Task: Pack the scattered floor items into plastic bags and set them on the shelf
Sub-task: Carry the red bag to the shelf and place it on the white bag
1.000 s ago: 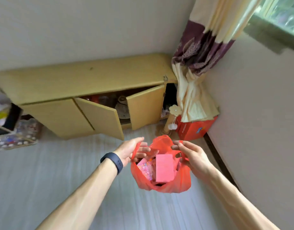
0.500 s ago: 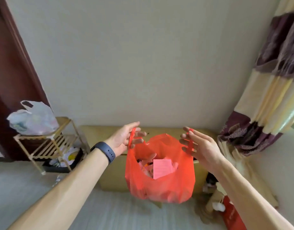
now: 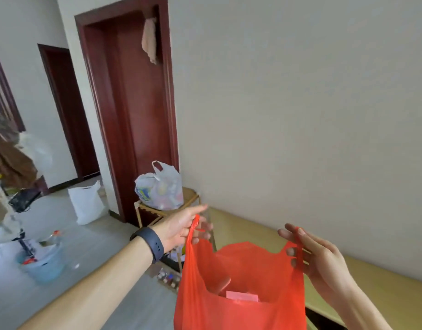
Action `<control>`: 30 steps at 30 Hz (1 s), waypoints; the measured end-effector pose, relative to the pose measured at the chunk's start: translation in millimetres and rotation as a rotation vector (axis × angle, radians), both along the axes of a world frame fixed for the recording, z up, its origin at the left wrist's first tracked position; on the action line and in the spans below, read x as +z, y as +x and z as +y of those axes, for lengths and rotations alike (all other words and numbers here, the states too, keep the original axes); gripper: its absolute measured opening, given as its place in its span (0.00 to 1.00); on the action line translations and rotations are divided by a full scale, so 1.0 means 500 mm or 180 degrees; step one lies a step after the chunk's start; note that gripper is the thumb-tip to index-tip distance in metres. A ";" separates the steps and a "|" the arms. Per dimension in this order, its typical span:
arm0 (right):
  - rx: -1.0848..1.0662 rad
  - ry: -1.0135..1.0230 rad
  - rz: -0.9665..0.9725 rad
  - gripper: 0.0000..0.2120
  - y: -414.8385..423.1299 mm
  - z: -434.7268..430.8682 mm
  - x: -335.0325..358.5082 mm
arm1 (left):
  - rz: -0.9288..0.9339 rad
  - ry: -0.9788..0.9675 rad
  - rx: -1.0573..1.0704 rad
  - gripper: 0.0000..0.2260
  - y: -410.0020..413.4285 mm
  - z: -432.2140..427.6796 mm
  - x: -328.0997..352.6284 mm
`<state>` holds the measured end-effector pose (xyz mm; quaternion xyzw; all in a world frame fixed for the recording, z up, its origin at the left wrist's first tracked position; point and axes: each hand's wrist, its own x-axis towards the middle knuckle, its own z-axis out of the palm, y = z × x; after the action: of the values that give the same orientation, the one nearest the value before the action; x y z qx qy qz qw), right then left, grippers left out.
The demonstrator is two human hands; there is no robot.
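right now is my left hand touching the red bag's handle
Touching. The head view shows the left hand with fingers curled round a handle of the red bag.

A dark red door [image 3: 138, 115] adjoins the beige wall [image 3: 300, 103]; floor [image 3: 98, 248] perhaps tiled.

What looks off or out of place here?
No tear or spill shows: the red bag hangs between the left hand and right hand. Oddities: a cloth draped at the door top, and clutter in a blue tub on the floor, left.

The red plastic bag [image 3: 241, 313] hangs open, a pink box [image 3: 242, 297] inside.
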<state>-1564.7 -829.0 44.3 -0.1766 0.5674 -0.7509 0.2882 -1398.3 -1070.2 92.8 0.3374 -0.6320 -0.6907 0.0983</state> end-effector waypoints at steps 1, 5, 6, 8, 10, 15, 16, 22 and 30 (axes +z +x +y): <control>0.0091 0.0014 -0.0020 0.13 -0.009 -0.058 -0.006 | -0.0060 -0.0050 0.0040 0.18 0.001 -0.044 -0.003; 0.0404 0.0130 -0.0014 0.13 -0.034 -0.266 -0.012 | -0.0145 -0.0102 0.0404 0.19 -0.005 -0.205 -0.017; 0.0474 0.0141 -0.0001 0.13 -0.040 -0.317 -0.012 | -0.0143 -0.0088 0.0473 0.19 -0.007 -0.248 -0.021; 0.0527 0.0164 0.0041 0.12 -0.056 -0.411 -0.016 | -0.0135 -0.0058 0.0529 0.20 -0.015 -0.336 -0.029; 0.0457 0.0126 0.0048 0.11 -0.073 -0.495 -0.020 | -0.0113 -0.0053 0.0500 0.21 -0.028 -0.421 -0.032; 0.0180 -0.0042 0.0106 0.12 -0.133 -0.716 -0.011 | 0.0026 -0.0098 0.0400 0.20 -0.096 -0.658 -0.023; 0.0055 -0.0085 0.0105 0.12 -0.147 -0.762 -0.002 | 0.0061 -0.0095 0.0380 0.21 -0.114 -0.708 -0.012; -0.0774 -0.0618 0.0097 0.09 -0.223 -0.981 0.092 | 0.0327 -0.0278 -0.0030 0.21 -0.238 -0.953 0.095; -0.1295 -0.0729 0.0223 0.08 -0.343 -1.160 0.208 | 0.0786 -0.0353 -0.0304 0.17 -0.480 -1.146 0.176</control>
<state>-1736.2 -1409.1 148.4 -0.1161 0.5121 -0.8464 0.0892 -1638.2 -1643.4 180.8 0.2134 -0.6676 -0.6949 0.1609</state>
